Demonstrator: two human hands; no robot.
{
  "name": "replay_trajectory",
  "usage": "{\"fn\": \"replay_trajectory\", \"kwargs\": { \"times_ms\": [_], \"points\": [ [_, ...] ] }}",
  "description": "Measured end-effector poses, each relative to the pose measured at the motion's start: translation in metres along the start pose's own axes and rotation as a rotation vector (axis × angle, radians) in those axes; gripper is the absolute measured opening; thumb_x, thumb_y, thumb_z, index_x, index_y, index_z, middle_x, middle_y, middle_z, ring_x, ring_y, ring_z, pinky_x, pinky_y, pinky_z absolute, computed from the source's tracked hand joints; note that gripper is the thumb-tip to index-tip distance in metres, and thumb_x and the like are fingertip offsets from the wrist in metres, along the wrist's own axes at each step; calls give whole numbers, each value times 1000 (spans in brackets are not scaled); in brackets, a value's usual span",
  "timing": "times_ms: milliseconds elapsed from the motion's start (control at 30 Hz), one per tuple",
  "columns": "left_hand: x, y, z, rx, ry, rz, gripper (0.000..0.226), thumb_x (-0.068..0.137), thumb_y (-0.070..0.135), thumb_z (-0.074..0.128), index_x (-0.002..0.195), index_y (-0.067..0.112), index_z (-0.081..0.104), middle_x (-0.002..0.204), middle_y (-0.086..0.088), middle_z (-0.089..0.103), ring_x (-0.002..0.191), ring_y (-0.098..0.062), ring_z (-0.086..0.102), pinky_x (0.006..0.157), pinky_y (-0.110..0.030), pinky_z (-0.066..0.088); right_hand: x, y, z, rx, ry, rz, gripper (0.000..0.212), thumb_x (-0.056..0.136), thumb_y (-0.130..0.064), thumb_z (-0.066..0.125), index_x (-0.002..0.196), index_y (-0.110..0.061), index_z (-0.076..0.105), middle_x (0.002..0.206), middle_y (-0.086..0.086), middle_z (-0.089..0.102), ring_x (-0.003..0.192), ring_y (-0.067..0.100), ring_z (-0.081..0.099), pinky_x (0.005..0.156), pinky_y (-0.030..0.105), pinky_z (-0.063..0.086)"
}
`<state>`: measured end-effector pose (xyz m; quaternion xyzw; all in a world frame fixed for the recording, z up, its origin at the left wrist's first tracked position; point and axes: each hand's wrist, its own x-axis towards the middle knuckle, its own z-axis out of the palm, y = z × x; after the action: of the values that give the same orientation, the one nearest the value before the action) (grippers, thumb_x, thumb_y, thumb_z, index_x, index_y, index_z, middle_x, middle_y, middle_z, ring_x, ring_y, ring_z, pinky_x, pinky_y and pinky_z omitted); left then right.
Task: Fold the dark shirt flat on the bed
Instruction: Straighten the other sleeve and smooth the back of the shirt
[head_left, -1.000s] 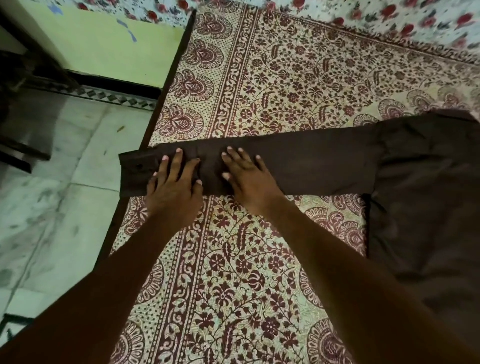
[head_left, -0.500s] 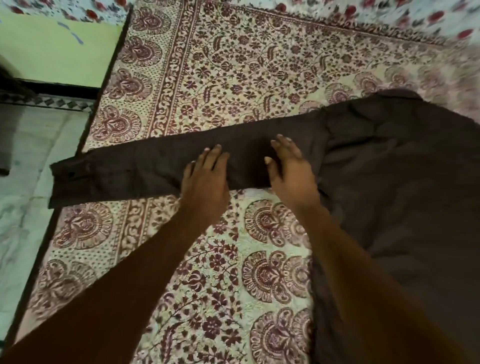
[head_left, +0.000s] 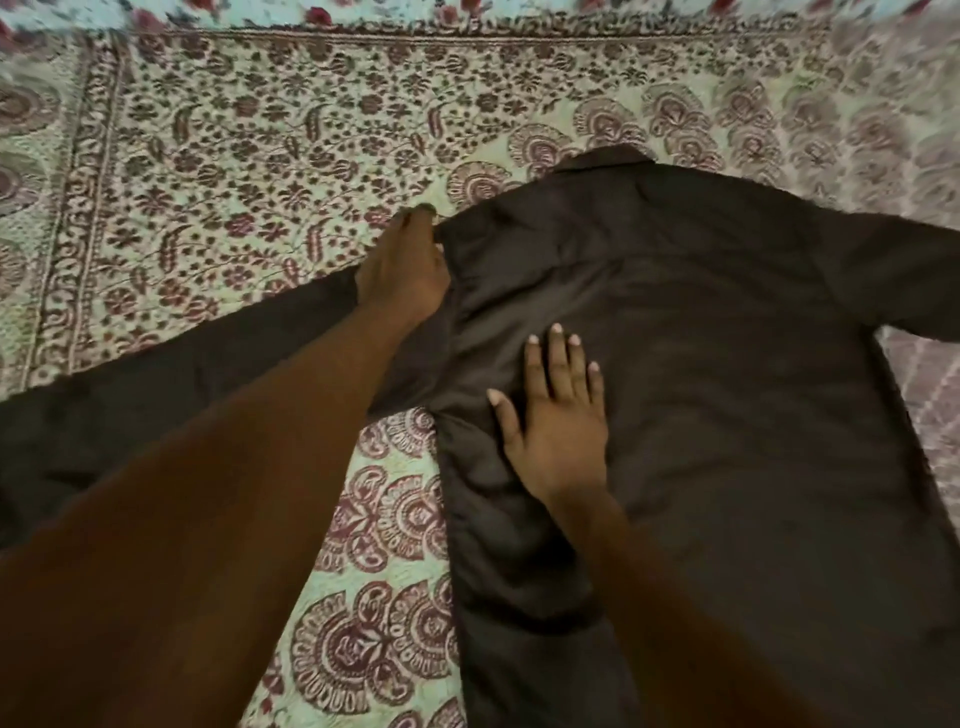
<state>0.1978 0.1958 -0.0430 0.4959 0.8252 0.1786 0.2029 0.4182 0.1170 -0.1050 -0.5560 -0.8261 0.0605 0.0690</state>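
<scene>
The dark shirt (head_left: 727, 364) lies spread on the bed (head_left: 260, 156), its body filling the right half of the view with the collar (head_left: 613, 158) pointing toward the far edge. It is a deep brown, smooth woven cloth with a faint sheen and soft creases fanning out near the shoulder seam. One long sleeve (head_left: 156, 395) runs out flat toward the bed's left edge; the other angles off to the right and leaves the view. The side seam along the body's left edge is slightly puckered.

The left hand (head_left: 402, 270) sits at the shoulder where sleeve meets body, fingers curled down and closed at the seam edge; whether it actually pinches the cloth cannot be told. The right hand (head_left: 558, 415) lies palm down on the upper left of the shirt body, fingers (head_left: 556, 353) straight and slightly spread, pressing the fabric and holding nothing.

The bedcover is a quilted-looking cotton print, pale green-cream ground with maroon vines, leaves and fan-shaped paisley medallions, framed by a scrolled border near the far and left edges.
</scene>
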Motion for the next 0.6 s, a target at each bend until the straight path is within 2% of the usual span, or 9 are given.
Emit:
{"fn": "replay_trajectory", "kwargs": {
  "times_ms": [67, 200, 333, 400, 467, 533, 600],
  "points": [
    [22, 5, 7, 44, -30, -37, 53, 104, 32, 57, 154, 18, 41, 159, -14, 42, 144, -37, 43, 114, -52, 40, 0, 2, 0, 2, 17, 16, 75, 105, -62, 30, 162, -13, 32, 172, 13, 20, 160, 32, 17, 128, 52, 17],
    [50, 4, 10, 89, 71, -40, 33, 101, 23, 60, 131, 10, 61, 141, -23, 54, 132, -43, 51, 105, -52, 45, -1, 1, -1, 20, 19, 25, 74, 105, -61, 33, 162, -15, 32, 173, 12, 18, 160, 31, 14, 128, 51, 17],
    [47, 9, 16, 156, 80, -33, 35, 98, 13, 60, 132, 5, 57, 143, -25, 49, 127, -48, 53, 100, -58, 49, 0, 1, -2, 28, 12, 28, 73, 105, -60, 34, 162, -15, 32, 173, 12, 17, 161, 30, 13, 128, 51, 17],
    [29, 19, 24, 242, 187, 44, 41, 96, 12, 59, 136, 7, 52, 150, -24, 42, 129, -47, 50, 99, -57, 47, 0, 1, -2, 28, 10, 27, 72, 105, -59, 33, 162, -15, 32, 173, 12, 17, 161, 30, 13, 128, 51, 17],
    [4, 28, 32, 251, 247, 209, 39, 97, 22, 55, 135, 12, 54, 151, -21, 45, 131, -43, 50, 101, -55, 45, 0, 2, -2, 30, 3, 23, 67, 107, -53, 32, 162, -15, 32, 173, 12, 17, 161, 30, 13, 128, 51, 17],
    [-16, 21, 42, 296, 108, 403, 48, 100, 38, 44, 144, 20, 52, 157, -11, 45, 139, -36, 47, 106, -53, 40, 1, 3, -1, 40, 10, 23, 60, 107, -43, 33, 162, -16, 34, 173, 11, 19, 161, 28, 14, 128, 51, 20],
    [-25, -1, 50, 415, -37, 453, 60, 103, 54, 30, 159, 34, 35, 171, -1, 29, 154, -28, 32, 116, -56, 31, 1, 5, 0, 47, 19, 21, 58, 106, -35, 33, 161, -17, 34, 172, 10, 20, 161, 26, 15, 128, 50, 21]
  ]
}}
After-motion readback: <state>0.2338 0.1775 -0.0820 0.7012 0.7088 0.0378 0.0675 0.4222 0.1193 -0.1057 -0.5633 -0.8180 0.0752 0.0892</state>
